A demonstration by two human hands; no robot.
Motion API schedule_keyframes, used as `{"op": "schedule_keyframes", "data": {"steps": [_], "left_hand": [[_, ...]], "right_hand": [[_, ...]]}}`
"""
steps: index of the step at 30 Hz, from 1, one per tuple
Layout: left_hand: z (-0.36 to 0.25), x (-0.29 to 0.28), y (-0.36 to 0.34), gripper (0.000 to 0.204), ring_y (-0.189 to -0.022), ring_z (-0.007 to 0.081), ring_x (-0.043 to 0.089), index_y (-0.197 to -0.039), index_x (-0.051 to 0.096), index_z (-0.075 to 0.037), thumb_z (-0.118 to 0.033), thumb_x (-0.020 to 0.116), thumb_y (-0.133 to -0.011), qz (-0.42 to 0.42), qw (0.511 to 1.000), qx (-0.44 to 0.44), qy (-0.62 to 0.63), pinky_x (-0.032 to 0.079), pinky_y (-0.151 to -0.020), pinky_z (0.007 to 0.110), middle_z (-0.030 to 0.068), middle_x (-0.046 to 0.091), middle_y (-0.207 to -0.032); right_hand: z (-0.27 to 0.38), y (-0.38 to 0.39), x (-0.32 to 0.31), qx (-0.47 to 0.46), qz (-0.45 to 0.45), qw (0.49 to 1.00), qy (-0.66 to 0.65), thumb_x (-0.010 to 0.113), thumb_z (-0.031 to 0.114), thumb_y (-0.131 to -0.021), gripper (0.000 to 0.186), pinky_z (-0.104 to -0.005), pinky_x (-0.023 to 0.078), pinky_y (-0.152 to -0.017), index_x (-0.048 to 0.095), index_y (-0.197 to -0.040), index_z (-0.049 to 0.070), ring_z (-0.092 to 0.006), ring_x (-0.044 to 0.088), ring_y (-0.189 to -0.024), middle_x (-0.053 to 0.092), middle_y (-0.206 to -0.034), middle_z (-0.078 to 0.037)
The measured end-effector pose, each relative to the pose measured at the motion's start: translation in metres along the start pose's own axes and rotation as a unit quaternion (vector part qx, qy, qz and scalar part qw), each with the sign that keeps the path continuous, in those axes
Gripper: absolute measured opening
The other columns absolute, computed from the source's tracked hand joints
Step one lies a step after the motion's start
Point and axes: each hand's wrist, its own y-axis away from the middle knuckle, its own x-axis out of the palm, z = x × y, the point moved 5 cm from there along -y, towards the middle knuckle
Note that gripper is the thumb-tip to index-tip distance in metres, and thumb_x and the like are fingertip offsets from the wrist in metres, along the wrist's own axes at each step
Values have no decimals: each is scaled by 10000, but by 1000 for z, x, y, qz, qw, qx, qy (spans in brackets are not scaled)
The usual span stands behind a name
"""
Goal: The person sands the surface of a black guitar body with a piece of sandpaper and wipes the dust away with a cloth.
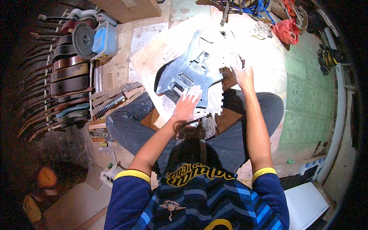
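A dark electric guitar body [180,71], smeared with whitish dust and cut with several cavities, lies on a pale board in front of my crossed legs. My left hand [188,100] rests flat on its near edge, beside a rectangular cavity, with fingers stretched out and dusted white. To the right of the body, apart from it, my right hand [242,73] is raised in strong glare. Its fingers look curled together; whatever they hold, if anything, is washed out by the light.
Guitars and guitar bodies [71,78] stand in a row on the left, beside a blue plastic container [105,40]. A coil spring [110,105] lies near my left knee. Blue cables [251,8] and a red cloth [286,31] are at the far right. Green tiles [303,88] cover the right side.
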Motion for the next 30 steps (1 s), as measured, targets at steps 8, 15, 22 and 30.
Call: {"op": "schedule_keyframes", "data": {"steps": [8,15,22,30], "left_hand": [[77,-29,-35,1109,-1591,364,167,-1611,271,15,-745,600,-874,-63,974,-211,-51,105,-1276,567,223,235,-1697],[-1,-13,-64,1220,-1570,393,215,-1597,271,56,-802,623,-806,-30,995,-93,7,95,-1279,578,292,343,-1623],[-29,3,-89,1195,-1523,367,325,-1603,291,18,-819,607,-811,30,993,-115,7,138,-1273,568,246,414,-1593],[-64,2,-127,1058,-1507,382,345,-1591,314,30,-714,595,-892,53,974,-214,46,197,-1251,581,241,398,-1607]], "right_hand": [[7,3,-3,43,-7,998,-43,792,168,-891,481,-398,529,-974,622,-1274,-69,-303,691,-1113,716,-1195,-237],[-5,-5,4,-23,-33,995,-96,796,141,-871,495,-412,526,-987,608,-1283,-59,-323,685,-1148,709,-1213,-244],[18,-5,-19,58,-49,996,-40,753,138,-933,458,-320,534,-961,598,-1319,-55,-210,650,-1158,684,-1246,-185],[6,-8,-42,116,-127,962,-213,775,152,-916,381,-270,497,-630,633,-1230,-13,-95,610,-729,679,-893,-32]]}}
